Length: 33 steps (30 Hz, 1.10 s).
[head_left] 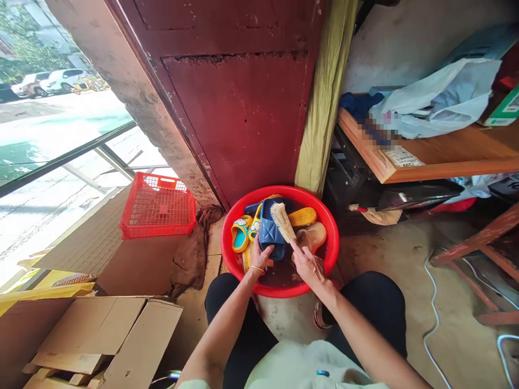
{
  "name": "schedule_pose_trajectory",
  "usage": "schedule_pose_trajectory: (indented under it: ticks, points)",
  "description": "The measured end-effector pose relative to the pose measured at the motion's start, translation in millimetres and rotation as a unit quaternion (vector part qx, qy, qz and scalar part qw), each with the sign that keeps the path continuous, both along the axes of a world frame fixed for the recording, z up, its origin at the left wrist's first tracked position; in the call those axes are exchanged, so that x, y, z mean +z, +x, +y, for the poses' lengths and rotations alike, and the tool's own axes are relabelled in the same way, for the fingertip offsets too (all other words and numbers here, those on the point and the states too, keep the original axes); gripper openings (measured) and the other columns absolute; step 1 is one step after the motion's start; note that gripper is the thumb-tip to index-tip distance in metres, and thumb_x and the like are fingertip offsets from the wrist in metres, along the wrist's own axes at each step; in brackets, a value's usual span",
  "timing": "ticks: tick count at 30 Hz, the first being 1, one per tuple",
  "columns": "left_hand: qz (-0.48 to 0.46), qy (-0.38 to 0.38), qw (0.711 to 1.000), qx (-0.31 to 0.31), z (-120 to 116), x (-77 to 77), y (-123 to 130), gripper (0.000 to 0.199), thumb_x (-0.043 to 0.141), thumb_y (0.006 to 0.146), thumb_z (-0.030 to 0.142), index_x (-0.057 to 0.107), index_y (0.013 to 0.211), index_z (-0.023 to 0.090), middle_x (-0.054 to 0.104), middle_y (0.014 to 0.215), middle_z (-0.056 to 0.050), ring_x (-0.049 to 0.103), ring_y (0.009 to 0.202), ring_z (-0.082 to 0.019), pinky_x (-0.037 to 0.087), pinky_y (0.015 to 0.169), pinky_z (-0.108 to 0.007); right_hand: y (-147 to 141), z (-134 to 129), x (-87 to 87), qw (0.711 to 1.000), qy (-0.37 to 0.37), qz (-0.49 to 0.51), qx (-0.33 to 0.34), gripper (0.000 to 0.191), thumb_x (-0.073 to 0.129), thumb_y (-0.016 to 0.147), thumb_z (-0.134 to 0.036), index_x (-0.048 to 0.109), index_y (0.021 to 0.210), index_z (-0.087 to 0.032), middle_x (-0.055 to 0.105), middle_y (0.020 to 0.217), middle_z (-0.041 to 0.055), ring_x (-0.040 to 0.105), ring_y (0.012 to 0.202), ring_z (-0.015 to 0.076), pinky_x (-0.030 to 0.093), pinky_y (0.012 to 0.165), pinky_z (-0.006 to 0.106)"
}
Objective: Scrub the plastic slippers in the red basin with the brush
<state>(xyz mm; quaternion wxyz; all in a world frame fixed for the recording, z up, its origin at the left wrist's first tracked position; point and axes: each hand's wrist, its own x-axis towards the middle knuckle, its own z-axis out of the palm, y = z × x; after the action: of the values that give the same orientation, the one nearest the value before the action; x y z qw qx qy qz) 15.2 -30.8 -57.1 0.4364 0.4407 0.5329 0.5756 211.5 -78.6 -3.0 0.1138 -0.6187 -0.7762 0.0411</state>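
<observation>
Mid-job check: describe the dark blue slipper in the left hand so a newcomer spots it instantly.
Find the big round red plastic tub before the dark red door. Over its middle, the person's left hand grips the dark blue slipper, beside a pale-bristled brush. Its wide strap bears diagonal lines, and it alone is held, unlike the yellow slipper and tan sandal nearby.
</observation>
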Motion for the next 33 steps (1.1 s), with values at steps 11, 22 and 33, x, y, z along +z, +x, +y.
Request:
schedule_pose_trajectory:
  ticks: [11, 22, 33]
  points:
    - [0.096, -0.022, 0.994, 0.053, 5, 6.5, 1, 0.054, 0.057, 0.077, 0.023, 0.064, 0.13, 0.015, 0.074, 0.11, -0.008, 0.067, 0.101, -0.027, 0.051, 0.095, -0.04, 8, -26, -14.3, 0.995, -0.005, -0.056, 0.081, 0.052, 0.039, 0.102, -0.026, 0.045, 0.154, -0.031, 0.067, 0.098, 0.0058, 0.065, 0.066, 0.0139, 0.041, 0.051, 0.024]
    - [0.268, -0.037, 0.963, 0.002, -8, 12.0, 8, 0.043, 0.058, 0.082, 0.023, 0.066, 0.124, 0.016, 0.074, 0.106, -0.013, 0.067, 0.105, -0.031, 0.048, 0.1, -0.047, -11, -5, 10.1, 0.995, -0.002, -0.049, 0.081, 0.054, 0.037, 0.103, -0.027, 0.04, 0.156, -0.03, 0.068, 0.101, 0.0083, 0.065, 0.07, 0.0158, 0.042, 0.055, 0.024]
    - [0.088, 0.012, 0.996, -0.007, -6, 4.8, 15, 0.053, 0.067, 0.068, 0.017, 0.071, 0.121, 0.024, 0.075, 0.112, -0.008, 0.063, 0.115, -0.033, 0.041, 0.111, -0.046, 5, 21, 10.3, 0.999, -0.026, -0.044, -0.01, 0.054, 0.036, 0.103, -0.029, 0.041, 0.157, -0.026, 0.07, 0.103, 0.011, 0.068, 0.081, 0.0216, 0.051, 0.064, 0.029]
